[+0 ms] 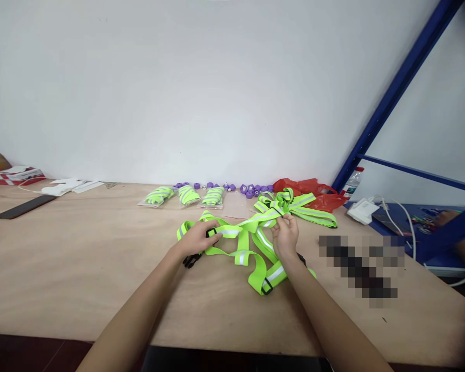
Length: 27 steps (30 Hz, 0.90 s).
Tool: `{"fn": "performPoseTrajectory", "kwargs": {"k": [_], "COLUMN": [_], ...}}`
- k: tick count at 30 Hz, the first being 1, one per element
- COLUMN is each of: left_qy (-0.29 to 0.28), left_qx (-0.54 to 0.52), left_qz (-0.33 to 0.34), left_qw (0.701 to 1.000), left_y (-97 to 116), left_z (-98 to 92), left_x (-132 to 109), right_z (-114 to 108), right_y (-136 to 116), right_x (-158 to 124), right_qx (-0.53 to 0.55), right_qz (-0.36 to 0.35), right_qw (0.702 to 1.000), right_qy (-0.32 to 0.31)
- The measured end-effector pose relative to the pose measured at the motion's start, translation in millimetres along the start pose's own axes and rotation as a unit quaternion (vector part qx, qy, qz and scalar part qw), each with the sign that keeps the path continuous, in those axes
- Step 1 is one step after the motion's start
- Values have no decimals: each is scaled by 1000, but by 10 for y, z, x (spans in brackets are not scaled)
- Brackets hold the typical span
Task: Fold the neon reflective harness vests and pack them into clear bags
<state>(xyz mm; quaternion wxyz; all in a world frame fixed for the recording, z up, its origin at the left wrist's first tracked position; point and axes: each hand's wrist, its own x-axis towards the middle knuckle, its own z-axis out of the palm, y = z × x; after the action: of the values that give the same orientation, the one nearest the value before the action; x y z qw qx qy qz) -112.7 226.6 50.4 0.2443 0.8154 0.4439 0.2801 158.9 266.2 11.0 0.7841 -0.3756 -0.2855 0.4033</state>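
Note:
A neon-green reflective harness (251, 227) with silver stripes and black buckles lies loosely spread on the wooden table. My left hand (198, 237) is closed on its left part, fingers at a black slider. A black clip buckle (192, 260) hangs just below that hand. My right hand (285, 235) pinches a strap near another black slider, on the right side. Between the hands the strap runs fairly straight, while lower loops rest on the table. More green reflective straps (310, 211) lie in a heap just beyond my right hand.
Several clear bags of folded green straps (188, 195) lie at the back, near purple caps (251, 190) and a red plastic bag (310, 187). A dark flat bar (25, 206) and papers (75, 186) are left. Right stand a bottle (352, 183), blue frame (391, 98) and another person's hand (449, 219).

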Motion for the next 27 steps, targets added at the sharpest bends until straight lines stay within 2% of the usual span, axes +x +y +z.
{"fn": "performPoseTrajectory", "kwargs": {"k": [5, 8, 13, 17, 20, 22, 23, 25, 27], "left_qy": [40, 86, 158, 221, 257, 242, 211, 118, 19], "left_qx": [143, 216, 276, 240, 98, -38, -104, -216, -307], "left_qz": [-2, -33, -97, -125, -123, -117, -118, -123, -117], "left_qw": [989, 972, 943, 937, 953, 963, 965, 962, 944], "left_y": [-31, -40, -17, 27, 57, 60, 53, 24, -20], "left_z": [-11, -2, 14, 23, 44, 53, 52, 43, 28], "left_x": [13, 27, 35, 30, 32, 36, 39, 43, 47], "right_z": [-8, -20, -27, -18, 0, 16, 22, 31, 31], "right_y": [-8, -22, -38, -23, 13, 37, 44, 47, 39], "right_x": [23, 55, 105, 81, 21, -16, -29, -40, -35], "right_qx": [-3, -2, 3, -2, -14, -22, -24, -26, -28], "right_qz": [-2, -5, -14, -11, 0, 6, 8, 11, 15], "right_qw": [1000, 999, 999, 999, 1000, 1000, 1000, 1000, 999], "right_qy": [21, 36, 44, 36, 14, 1, -4, -11, -12]}}
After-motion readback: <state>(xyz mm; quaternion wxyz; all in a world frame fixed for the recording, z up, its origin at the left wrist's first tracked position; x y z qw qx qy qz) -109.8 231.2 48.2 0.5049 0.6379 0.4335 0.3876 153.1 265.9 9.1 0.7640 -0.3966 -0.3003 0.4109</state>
